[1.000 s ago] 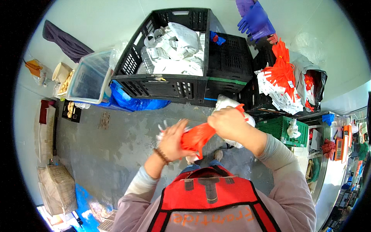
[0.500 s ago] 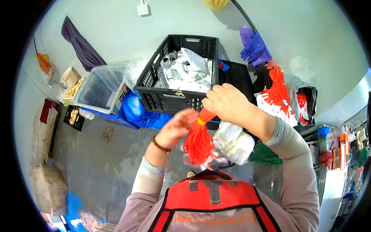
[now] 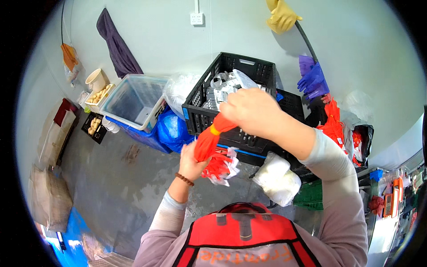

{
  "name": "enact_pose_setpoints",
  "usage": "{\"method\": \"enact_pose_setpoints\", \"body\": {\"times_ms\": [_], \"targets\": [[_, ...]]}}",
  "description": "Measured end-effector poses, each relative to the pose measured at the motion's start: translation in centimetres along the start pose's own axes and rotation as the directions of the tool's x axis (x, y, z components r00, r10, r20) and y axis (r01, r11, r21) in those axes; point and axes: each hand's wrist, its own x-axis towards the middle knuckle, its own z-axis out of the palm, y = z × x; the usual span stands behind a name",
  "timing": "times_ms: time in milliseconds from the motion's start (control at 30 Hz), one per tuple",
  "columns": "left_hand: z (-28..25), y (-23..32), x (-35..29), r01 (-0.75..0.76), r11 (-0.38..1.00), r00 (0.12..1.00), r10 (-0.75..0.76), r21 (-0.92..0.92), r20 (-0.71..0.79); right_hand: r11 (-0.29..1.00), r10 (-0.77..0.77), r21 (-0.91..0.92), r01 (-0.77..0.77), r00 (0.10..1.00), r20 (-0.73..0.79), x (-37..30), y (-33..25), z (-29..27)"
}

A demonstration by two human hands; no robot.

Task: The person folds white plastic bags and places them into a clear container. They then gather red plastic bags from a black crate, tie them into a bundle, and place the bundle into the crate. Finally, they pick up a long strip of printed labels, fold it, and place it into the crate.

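Note:
Between my two hands stretches a bundle of red net bags (image 3: 206, 143), bound near its top by a yellow band (image 3: 215, 129). Its loose lower end fans out with white tags. My right hand (image 3: 249, 110) is closed round the top of the bundle, in front of the black crate (image 3: 242, 58). Lower down, my left hand (image 3: 191, 162) wraps round the middle, below the band. White printed labels and rolls (image 3: 219, 96) fill the crate, partly hidden by my right hand.
A clear plastic tub (image 3: 129, 100) and a blue bag (image 3: 174, 129) stand left of the crate. To the right are a white plastic-wrapped pack (image 3: 278, 180), a green crate (image 3: 310, 196) and more red net bags (image 3: 332, 124). Purple gloves (image 3: 313, 80) hang on the wall.
My left hand, open beside the bundle before, has closed round it and pulled its lower part leftward. The bundle now slants instead of hanging down. The view has shifted a little.

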Motion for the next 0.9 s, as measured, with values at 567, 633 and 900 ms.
{"method": "enact_pose_setpoints", "body": {"times_ms": [567, 633, 900], "targets": [[-7.7, -2.5, 0.0, 0.075, 0.979, 0.692, 0.087, 0.192, -0.716, 0.911, 0.411, 0.051, -0.408, 0.903, -0.122, 18.8, 17.3, 12.6], [-6.5, -4.0, 2.1, 0.139, 0.981, 0.742, -0.013, 0.135, -0.67, 0.904, 0.427, 0.071, -0.422, 0.899, -0.099, 17.1, 21.1, 14.5], [-4.1, -8.4, 11.7, 0.337, 0.941, 0.839, -0.287, 0.027, -0.461, 0.742, 0.668, -0.005, -0.67, 0.739, 0.084, 0.4, 35.5, 28.9]]}}
